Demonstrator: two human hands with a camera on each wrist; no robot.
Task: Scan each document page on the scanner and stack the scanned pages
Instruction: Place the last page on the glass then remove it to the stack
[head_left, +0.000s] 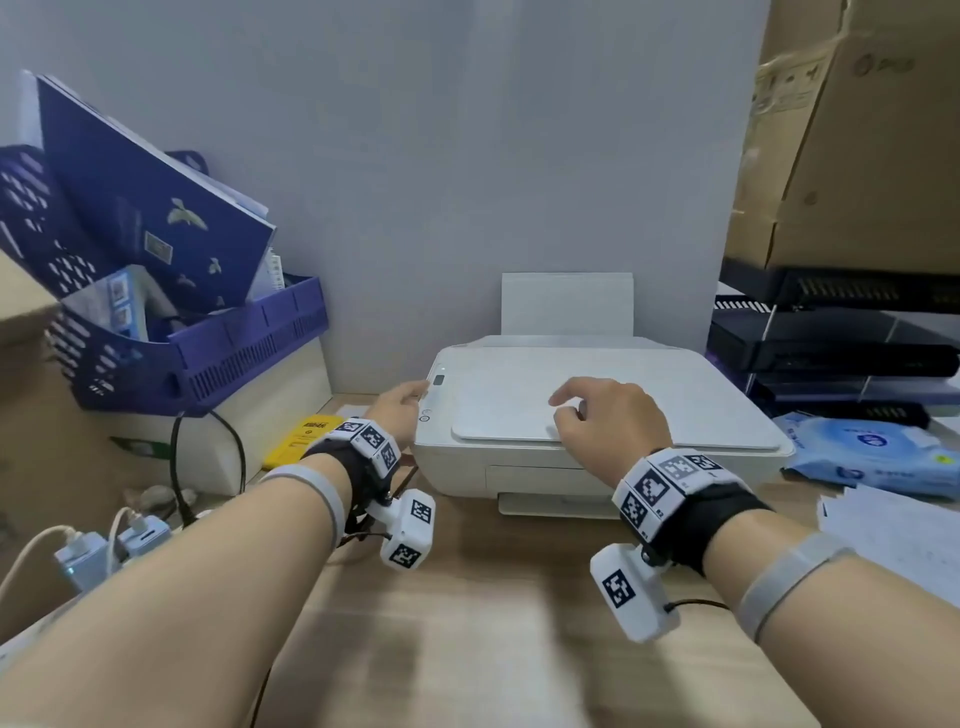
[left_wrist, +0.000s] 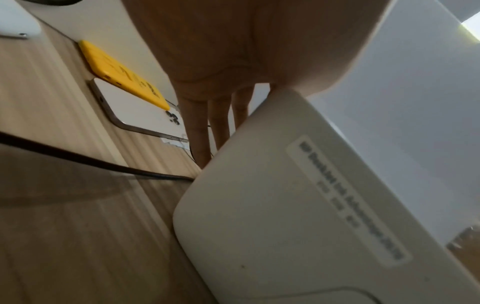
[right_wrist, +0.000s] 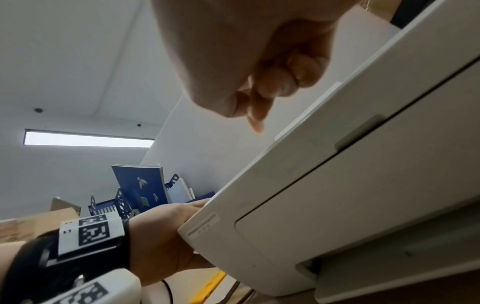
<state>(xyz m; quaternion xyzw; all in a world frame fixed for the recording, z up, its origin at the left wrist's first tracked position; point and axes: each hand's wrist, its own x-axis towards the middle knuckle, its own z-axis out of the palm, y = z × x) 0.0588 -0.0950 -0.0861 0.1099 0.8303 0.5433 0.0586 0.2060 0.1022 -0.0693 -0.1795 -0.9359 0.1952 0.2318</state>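
A white scanner-printer (head_left: 675, 395) stands on the wooden desk with its flat lid (head_left: 514, 410) down. My left hand (head_left: 410, 397) rests against its left side by the control panel. The left wrist view shows that hand's fingers (left_wrist: 200, 133) straight down the scanner's side (left_wrist: 298, 205). My right hand (head_left: 566, 410) hovers over the lid's front edge. Its fingers (right_wrist: 280, 82) are curled with one pointing down and hold nothing. A stack of white pages (head_left: 898, 535) lies on the desk at the right. No page shows on the scanner.
A blue file basket (head_left: 208, 353) with folders sits on boxes at the left. A yellow card (head_left: 306, 439) lies on a phone (left_wrist: 135, 111) beside the scanner. Cables and chargers (head_left: 93, 556) are front left. A blue wipes pack (head_left: 872, 457) and black trays (head_left: 831, 358) stand right.
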